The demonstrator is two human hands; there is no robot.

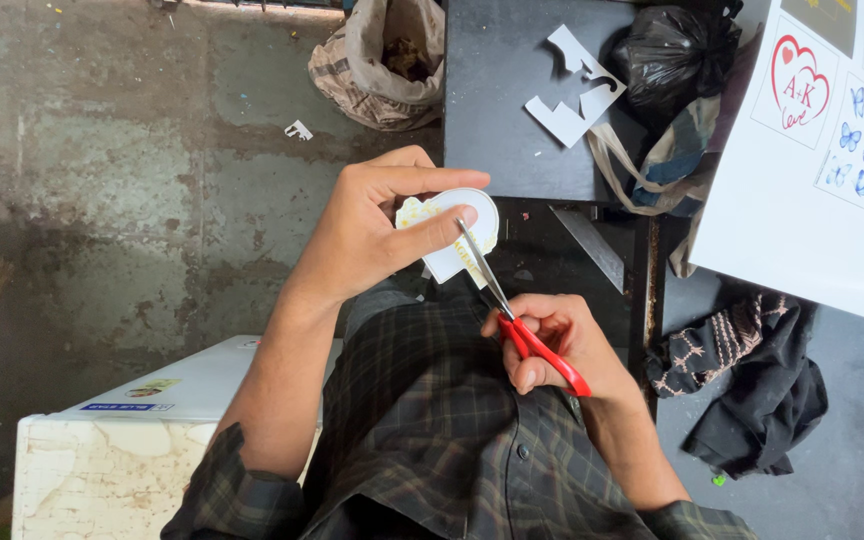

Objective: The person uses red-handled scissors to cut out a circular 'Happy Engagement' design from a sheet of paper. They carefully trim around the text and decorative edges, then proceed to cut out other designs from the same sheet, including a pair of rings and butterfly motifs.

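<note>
My left hand (377,225) pinches a small white paper cutout (457,232) with a rounded top and a yellowish printed edge, held in front of my chest. In my right hand (562,345) are red-handled scissors (512,315); their metal blades point up and left and bite into the cutout's lower right edge. Both forearms come out of dark plaid sleeves.
A dark table (512,100) ahead carries white paper offcuts (577,95) and a black plastic bag (677,50). A large white sheet (802,170) printed with a heart and butterflies lies at right. An open sack (387,60) stands on the concrete floor. A white box (122,440) is at my left, dark cloth (752,390) at right.
</note>
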